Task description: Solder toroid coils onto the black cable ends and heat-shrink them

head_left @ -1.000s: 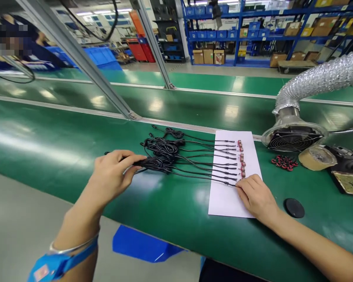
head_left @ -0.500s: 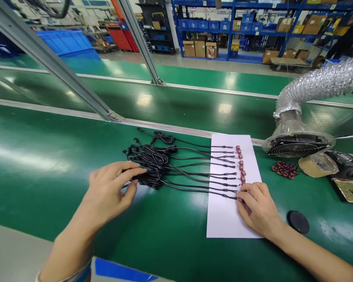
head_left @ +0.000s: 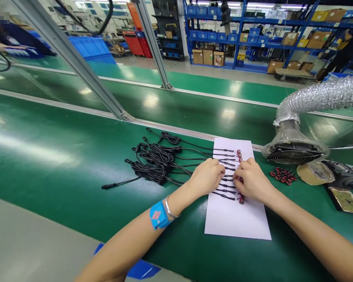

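Observation:
A bundle of black cables [head_left: 157,162] lies coiled on the green bench, their thin ends laid in a row across a white sheet of paper [head_left: 237,217]. Small red-brown parts [head_left: 241,200] sit at the cable tips. My left hand [head_left: 207,177] rests on the cable ends at the paper's left edge, fingers curled and pinched on them. My right hand [head_left: 251,180] is beside it over the row of small parts, fingers pinched; what they grip is hidden. A blue wrist strap [head_left: 158,214] and a metal bangle are on my left wrist.
A fume extractor fan [head_left: 294,150] with a silver flexible hose [head_left: 320,98] stands at the right. Beside it lie a pile of red-black parts [head_left: 283,175], a tape roll [head_left: 312,172] and a soldering stand [head_left: 344,184]. Metal frame posts [head_left: 76,66] rise behind the bench.
My left hand has left the coiled cable bundle and moved right onto the cable ends on the paper. My right hand has shifted up the row, next to the left one.

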